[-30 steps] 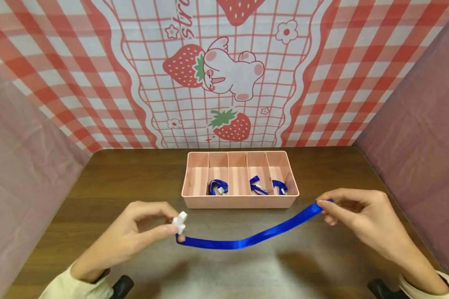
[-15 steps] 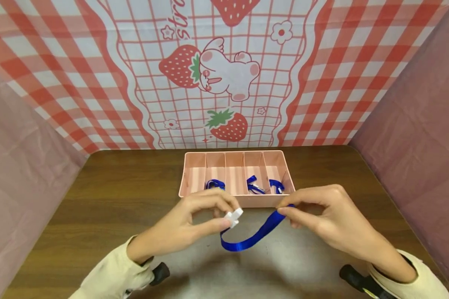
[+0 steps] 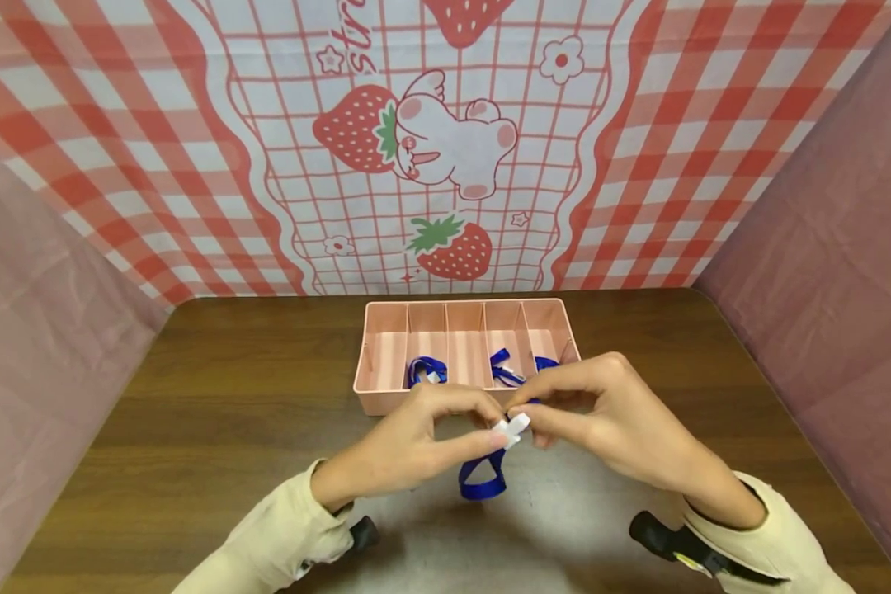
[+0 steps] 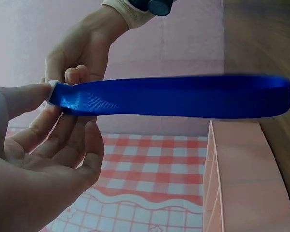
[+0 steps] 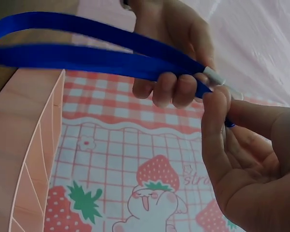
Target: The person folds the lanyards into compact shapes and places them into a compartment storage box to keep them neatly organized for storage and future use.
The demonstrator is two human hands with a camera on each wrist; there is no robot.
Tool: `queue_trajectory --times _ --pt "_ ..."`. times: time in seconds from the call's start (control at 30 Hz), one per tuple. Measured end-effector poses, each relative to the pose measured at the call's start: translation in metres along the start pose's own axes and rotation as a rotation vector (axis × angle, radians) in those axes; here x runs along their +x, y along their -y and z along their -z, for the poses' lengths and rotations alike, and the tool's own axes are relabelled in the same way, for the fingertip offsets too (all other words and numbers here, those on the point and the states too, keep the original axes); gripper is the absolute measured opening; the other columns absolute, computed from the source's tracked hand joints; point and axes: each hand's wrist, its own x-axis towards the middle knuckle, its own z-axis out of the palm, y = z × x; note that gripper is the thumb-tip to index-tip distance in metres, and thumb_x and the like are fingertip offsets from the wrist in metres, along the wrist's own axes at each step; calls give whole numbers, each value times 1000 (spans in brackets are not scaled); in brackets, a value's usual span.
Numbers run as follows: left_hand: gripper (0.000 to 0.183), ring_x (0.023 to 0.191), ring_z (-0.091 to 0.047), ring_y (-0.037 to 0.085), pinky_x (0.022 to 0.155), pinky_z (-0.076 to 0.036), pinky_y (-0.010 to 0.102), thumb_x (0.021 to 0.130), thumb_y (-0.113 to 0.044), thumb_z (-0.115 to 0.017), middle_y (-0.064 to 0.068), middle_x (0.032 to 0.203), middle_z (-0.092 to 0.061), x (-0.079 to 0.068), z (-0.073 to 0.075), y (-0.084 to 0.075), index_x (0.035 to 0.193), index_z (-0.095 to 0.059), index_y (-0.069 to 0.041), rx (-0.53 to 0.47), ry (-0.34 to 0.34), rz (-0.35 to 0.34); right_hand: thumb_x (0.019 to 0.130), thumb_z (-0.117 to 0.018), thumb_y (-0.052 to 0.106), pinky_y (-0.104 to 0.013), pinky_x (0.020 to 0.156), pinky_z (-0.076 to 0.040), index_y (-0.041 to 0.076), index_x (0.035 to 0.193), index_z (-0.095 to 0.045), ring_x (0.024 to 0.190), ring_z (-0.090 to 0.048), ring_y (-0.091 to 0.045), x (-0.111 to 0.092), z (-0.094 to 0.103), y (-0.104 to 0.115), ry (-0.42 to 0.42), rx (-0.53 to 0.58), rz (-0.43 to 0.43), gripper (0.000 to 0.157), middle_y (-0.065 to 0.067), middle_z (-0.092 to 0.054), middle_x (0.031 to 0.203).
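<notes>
Over the front of the tray my left hand [image 3: 408,454] pinches a small white plastic piece, cross-shaped from above [image 3: 516,428], between thumb and fingers. A shiny blue ribbon [image 3: 483,490] runs from this piece and hangs as a loop below the hands; the left wrist view shows the ribbon [image 4: 183,97] stretching out sideways in a long bend. Close on the right, my right hand [image 3: 616,425] pinches the ribbon's other end between thumb and forefinger. In the right wrist view, that end lies right beside the white piece [image 5: 213,75], with fingertips of both hands close together.
A pink tray [image 3: 377,403] with upright dividers stands on the dark wooden table [image 3: 252,388]. Three compartments hold blue ribbons with white parts, such as the ribbon [image 3: 417,371] at left. A strawberry-print cloth [image 3: 453,206] hangs behind, and plain pink cloth [image 3: 809,239] at the sides.
Both hands have come together, the left moving right and the right moving left. The ribbon, earlier stretched between them, now folds into a hanging loop with its end beside the white piece.
</notes>
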Motion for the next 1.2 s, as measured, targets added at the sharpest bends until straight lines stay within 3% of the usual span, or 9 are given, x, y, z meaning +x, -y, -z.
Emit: queue_trajectory --times 0.2,0.33,0.43,0.5,0.73,0.83,0.97,1.1,1.2 --pt "8 82 -62 6 76 -55 27 97 -14 -66 -5 87 -68 -1 -2 2 93 -71 -11 99 -69 13 99 -58 1 -27 61 -54 14 107 -74 68 -65 -11 -2 -2 -5 40 10 -21 22 8 -69 77" --pt "8 80 -60 2 74 -53 27 95 -15 -68 -9 83 -67 -2 -6 1 88 -70 -13 210 -109 14 95 -66 5 -26 66 -56 16 107 -74 71 -66 -7 -4 -11 -7 -2 -57 19 18 10 -71 86" --pt "6 81 -60 2 75 -52 25 94 -15 -68 -10 84 -67 -4 -9 0 88 -69 -14 269 -131 17 89 -74 4 -23 62 -55 16 103 -75 68 -65 -3 -4 -18 -7 -70 -106 71 18 10 -72 85" --pt "4 84 -62 3 78 -52 23 93 -15 -70 -8 87 -68 -5 -10 0 93 -67 -13 277 -141 17 87 -75 2 -21 59 -55 14 100 -75 64 -65 -1 -4 -20 -7 -110 -117 93 18 9 -72 84" --pt "40 97 -64 -1 90 -49 24 87 -17 -77 -8 101 -72 -2 -16 3 120 -55 -12 286 -111 -26 86 -74 -3 -22 59 -55 14 97 -74 63 -63 -5 -6 -18 -7 -119 -73 74 20 9 -69 78" --pt "31 87 -62 -1 80 -48 19 87 -18 -77 -9 96 -70 -2 -20 7 115 -64 -12 340 -97 -51 86 -74 -2 -22 60 -55 16 97 -74 64 -64 -4 -7 -17 -6 -111 -90 69 21 10 -70 80" --pt "12 72 -54 1 67 -44 22 90 -14 -72 -11 80 -64 -3 -27 10 101 -68 -14 368 -146 -45 86 -76 0 -20 59 -53 18 96 -74 65 -63 -3 -8 -15 -5 -138 -141 79 20 10 -70 82" --pt "9 73 -59 1 67 -50 23 95 -9 -65 -7 80 -66 -4 -32 11 103 -62 -11 190 -146 3 85 -77 0 -19 59 -52 19 96 -75 67 -63 -3 -9 -12 -4 -172 -180 81 22 12 -71 86" --pt "10 70 -63 4 62 -51 24 99 -9 -61 0 78 -66 -4 -34 12 108 -58 -7 -42 -92 79 84 -77 -1 -19 59 -52 19 96 -75 68 -63 -4 -10 -10 -4 -180 -186 83 23 12 -71 86"
